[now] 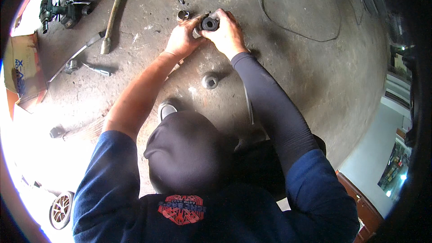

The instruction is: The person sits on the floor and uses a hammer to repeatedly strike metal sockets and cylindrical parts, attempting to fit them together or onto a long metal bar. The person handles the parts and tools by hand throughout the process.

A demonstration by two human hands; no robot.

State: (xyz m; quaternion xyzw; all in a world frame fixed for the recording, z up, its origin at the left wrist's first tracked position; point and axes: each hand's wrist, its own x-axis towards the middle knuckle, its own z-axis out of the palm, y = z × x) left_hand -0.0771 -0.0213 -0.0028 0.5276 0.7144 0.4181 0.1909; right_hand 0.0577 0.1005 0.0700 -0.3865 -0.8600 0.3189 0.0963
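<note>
Head-worn fisheye looks down at the floor (297,63); nearness hard to judge.

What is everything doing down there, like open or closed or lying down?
Left hand: closed around a dark ring-shaped part
Right hand: closed around the same part
Dark ring-shaped part: held, hole facing up
Dark sleeve: pulled down to the right wrist
Power tool: lying down
Long bar: lying flat

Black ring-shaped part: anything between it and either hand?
Nothing visible: the left hand and right hand are both on the black ring-shaped part. A metal socket sits just beyond the left hand, out of the way.
</note>
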